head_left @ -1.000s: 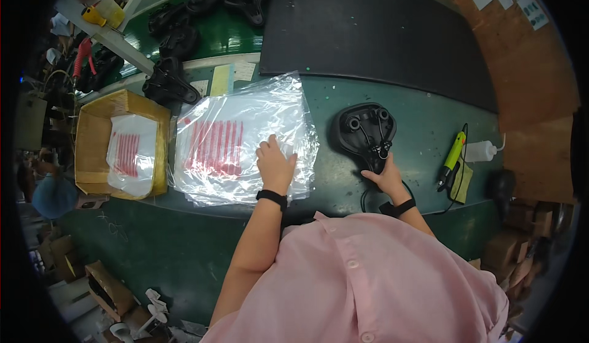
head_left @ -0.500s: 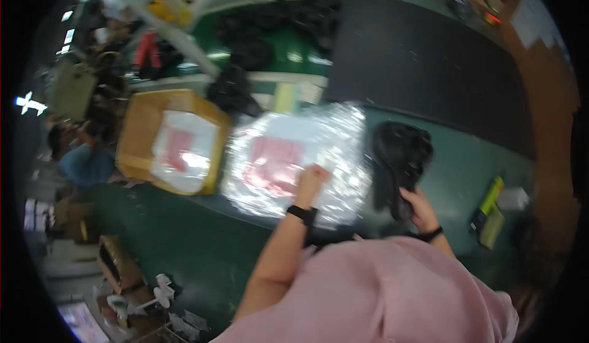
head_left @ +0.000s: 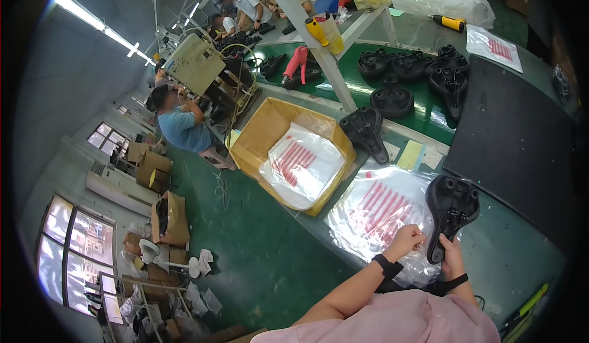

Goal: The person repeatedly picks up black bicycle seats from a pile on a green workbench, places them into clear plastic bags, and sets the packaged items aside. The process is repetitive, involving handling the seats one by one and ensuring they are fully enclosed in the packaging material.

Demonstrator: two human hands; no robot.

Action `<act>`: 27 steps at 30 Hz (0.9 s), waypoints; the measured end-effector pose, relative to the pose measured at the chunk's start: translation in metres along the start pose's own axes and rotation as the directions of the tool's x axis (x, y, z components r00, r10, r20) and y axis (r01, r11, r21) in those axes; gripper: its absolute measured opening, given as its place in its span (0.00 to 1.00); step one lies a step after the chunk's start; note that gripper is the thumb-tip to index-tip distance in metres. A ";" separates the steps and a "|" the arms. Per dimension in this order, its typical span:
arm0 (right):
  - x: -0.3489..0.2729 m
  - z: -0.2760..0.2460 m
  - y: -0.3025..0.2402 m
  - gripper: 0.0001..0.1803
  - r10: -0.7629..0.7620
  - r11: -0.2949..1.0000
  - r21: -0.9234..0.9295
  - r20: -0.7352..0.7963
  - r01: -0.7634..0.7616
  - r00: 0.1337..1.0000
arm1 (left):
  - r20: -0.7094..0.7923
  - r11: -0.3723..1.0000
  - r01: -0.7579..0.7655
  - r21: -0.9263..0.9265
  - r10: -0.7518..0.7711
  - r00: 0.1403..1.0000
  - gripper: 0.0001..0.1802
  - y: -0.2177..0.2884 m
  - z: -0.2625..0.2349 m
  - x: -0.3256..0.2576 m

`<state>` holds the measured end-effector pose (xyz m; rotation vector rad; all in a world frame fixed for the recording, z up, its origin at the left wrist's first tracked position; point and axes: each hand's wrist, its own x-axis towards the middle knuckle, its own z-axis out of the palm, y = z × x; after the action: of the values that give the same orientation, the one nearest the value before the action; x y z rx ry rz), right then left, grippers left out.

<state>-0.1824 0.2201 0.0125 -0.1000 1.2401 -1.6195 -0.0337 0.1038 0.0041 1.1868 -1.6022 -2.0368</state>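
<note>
A black bicycle saddle (head_left: pixel 453 211) shows its underside with the wide end away from me. My right hand (head_left: pixel 453 258) is wrapped round its narrow nose. My left hand (head_left: pixel 407 241) is closed over the near right part of a stack of clear plastic bags (head_left: pixel 383 205) with red print; whatever its fingers pinch is hidden. The saddle overlaps the bags' right edge, a little to the right of my left hand.
A yellow-lined carton (head_left: pixel 257 134) with more printed bags stands left of the stack. Several saddles (head_left: pixel 392 98) lie on the green surface beyond. A slanting white post (head_left: pixel 325 67), a black mat (head_left: pixel 515 153) and a yellow-green cutter (head_left: pixel 531 300) are near. A person (head_left: pixel 181 125) sits at a machine.
My view has swung left, so the bench appears further right. My right hand has brought the saddle over to the bags' right edge. The left hand stays closed, now nearer that edge.
</note>
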 end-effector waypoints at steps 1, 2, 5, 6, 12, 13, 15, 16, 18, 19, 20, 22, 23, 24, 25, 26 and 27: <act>-0.001 0.000 -0.001 0.19 -0.004 1.000 0.017 -0.026 0.004 1.000 | -0.017 0.997 -0.003 -0.077 0.002 1.000 0.10 -0.009 -0.006 0.004; -0.002 -0.003 -0.003 0.20 -0.009 0.999 0.033 -0.055 0.011 0.998 | -0.030 0.988 -0.006 -0.154 0.001 1.000 0.11 -0.015 -0.006 0.006; 0.002 -0.045 -0.006 0.21 -0.132 0.979 -0.168 -0.092 0.116 0.987 | -0.074 0.907 -0.006 -0.421 -0.027 0.997 0.13 0.019 -0.039 -0.002; -0.003 -0.050 -0.013 0.21 -0.109 0.984 -0.151 -0.076 0.096 0.991 | -0.072 0.900 -0.049 -0.433 0.020 0.997 0.13 0.025 -0.050 -0.001; -0.052 -0.042 -0.042 0.21 -0.001 1.000 0.000 0.007 0.001 1.000 | 0.149 0.988 0.077 -0.135 -0.056 0.987 0.09 0.041 -0.023 -0.021; -0.057 -0.041 -0.040 0.22 0.008 0.999 0.034 0.078 -0.010 0.997 | 0.181 0.997 0.061 -0.043 -0.052 0.982 0.08 0.040 -0.010 -0.020; -0.069 -0.024 -0.042 0.23 0.006 0.999 0.043 0.159 -0.013 0.987 | 0.194 0.994 -0.016 0.109 -0.005 0.981 0.07 0.031 0.021 -0.019; -0.072 -0.016 -0.045 0.23 0.006 0.999 0.042 0.204 -0.015 0.979 | 0.200 0.982 -0.056 0.182 0.019 0.980 0.07 0.028 0.032 -0.021; -0.067 -0.014 -0.038 0.25 0.041 0.997 0.056 0.241 -0.056 0.970 | 0.183 0.863 -0.262 0.433 0.200 0.963 0.07 0.053 0.055 -0.036; -0.067 -0.015 -0.038 0.25 0.026 0.998 0.050 0.219 -0.038 0.975 | 0.190 0.766 -0.427 0.481 0.385 0.903 0.08 0.030 0.059 -0.027; -0.072 -0.006 -0.045 0.25 0.013 0.999 0.044 0.201 -0.022 0.979 | 0.197 0.786 -0.406 0.467 0.355 0.914 0.07 0.029 0.058 -0.027; -0.070 -0.007 -0.043 0.26 -0.031 0.999 -0.020 0.175 0.035 0.984 | 0.213 0.823 -0.361 0.439 0.295 0.931 0.05 0.027 0.054 -0.029; -0.068 -0.009 -0.041 0.27 -0.051 0.997 -0.055 0.151 0.060 0.987 | 0.253 0.884 -0.303 0.355 0.221 0.942 0.05 0.028 0.052 -0.029; -0.066 -0.013 -0.037 0.27 -0.062 0.994 -0.085 0.131 0.074 0.989 | 0.298 0.934 -0.233 0.272 0.148 0.943 0.05 0.029 0.049 -0.031; -0.063 -0.019 -0.032 0.27 -0.073 0.990 -0.114 0.110 0.086 0.991 | 0.350 0.969 -0.153 0.192 0.078 0.933 0.05 0.030 0.045 -0.032; -0.061 -0.023 -0.029 0.28 -0.085 0.986 -0.139 0.094 0.097 0.992 | 0.318 0.982 -0.114 0.148 0.062 0.946 0.05 0.030 0.040 -0.031; -0.062 -0.025 -0.028 0.29 -0.109 0.981 -0.152 0.073 0.119 0.991 | 0.286 0.992 -0.074 0.099 0.043 0.957 0.05 0.030 0.035 -0.030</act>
<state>-0.1882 0.2807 0.0516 -0.3250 1.3304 -1.6014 -0.0486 0.1368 0.0453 0.8989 -1.8756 -2.1852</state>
